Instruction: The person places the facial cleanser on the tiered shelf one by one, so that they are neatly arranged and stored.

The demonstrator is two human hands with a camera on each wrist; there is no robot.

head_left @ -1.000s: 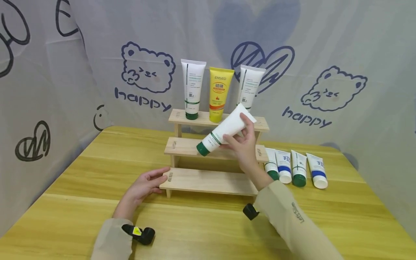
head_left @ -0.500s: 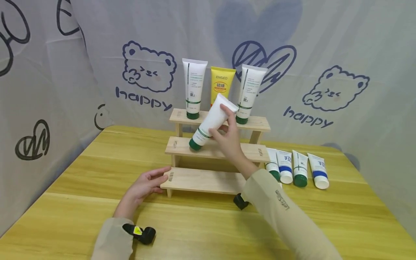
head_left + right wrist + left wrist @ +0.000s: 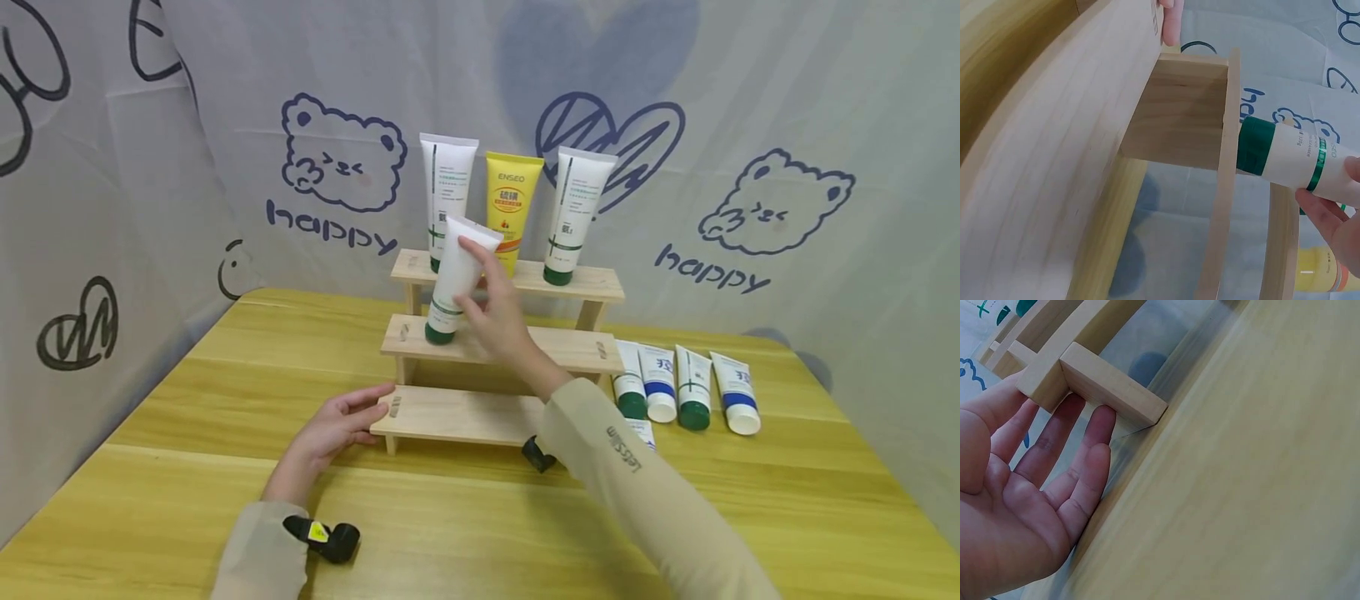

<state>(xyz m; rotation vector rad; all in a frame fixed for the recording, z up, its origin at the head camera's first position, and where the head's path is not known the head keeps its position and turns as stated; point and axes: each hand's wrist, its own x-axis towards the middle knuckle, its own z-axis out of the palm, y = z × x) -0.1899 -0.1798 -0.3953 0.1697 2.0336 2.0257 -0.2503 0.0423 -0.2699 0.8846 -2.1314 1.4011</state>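
Observation:
A white tube with a green cap (image 3: 453, 271) stands nearly upright, cap down, at the left end of the stand's middle shelf; in the right wrist view its cap (image 3: 1256, 146) meets the shelf. My right hand (image 3: 498, 312) pinches it between thumb and fingers. My left hand (image 3: 337, 425) holds the left end of the lowest shelf of the stepped wooden display stand (image 3: 465, 417). In the left wrist view, the left hand's fingers (image 3: 1099, 425) bend under the shelf end beside its leg. On the top shelf stand two white tubes (image 3: 577, 212) and a yellow tube (image 3: 512, 196).
Several white tubes with green or white caps (image 3: 692, 387) lie on the wooden table (image 3: 187, 417) right of the stand. One more (image 3: 642, 432) is partly hidden by the right sleeve. A printed cloth (image 3: 465, 75) hangs behind the table.
My right hand has carried the white tube leftward along the middle shelf and turned it from slanted to nearly upright. The yellow tube shows more again. My left hand stays put.

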